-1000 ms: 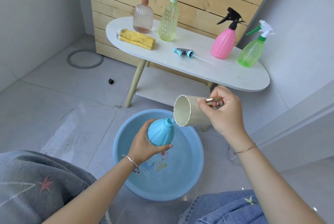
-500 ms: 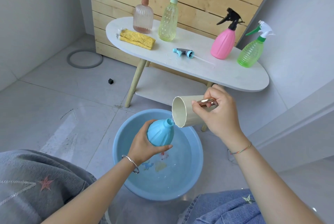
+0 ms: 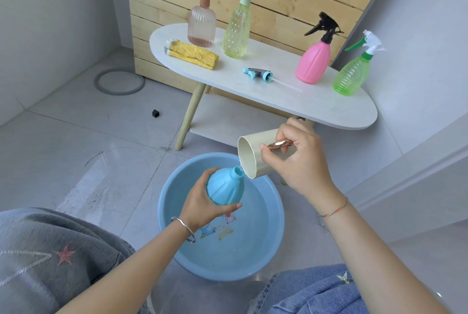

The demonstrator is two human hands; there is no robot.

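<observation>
Tipping the cup (image 3: 250,161) at the blue bottle (image 3: 225,188)
My left fingers (image 3: 231,206) curl round the bottle, my right fingers (image 3: 291,129) pinch the cup's handle (image 3: 278,143), above the basin (image 3: 166,199)

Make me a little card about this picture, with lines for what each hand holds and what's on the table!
left hand: grips the blue bottle, which has no spray top, above the basin
right hand: holds the cream cup by its shiny handle, tipped at the bottle's mouth
water: a thin trickle seems to leave the cup's rim
basin: blue, on the floor, under both hands
table: brownish bottle, yellow bottle, pink bottle, green bottle, all standing
also there: yellow cloth and a loose spray top, lying down
</observation>
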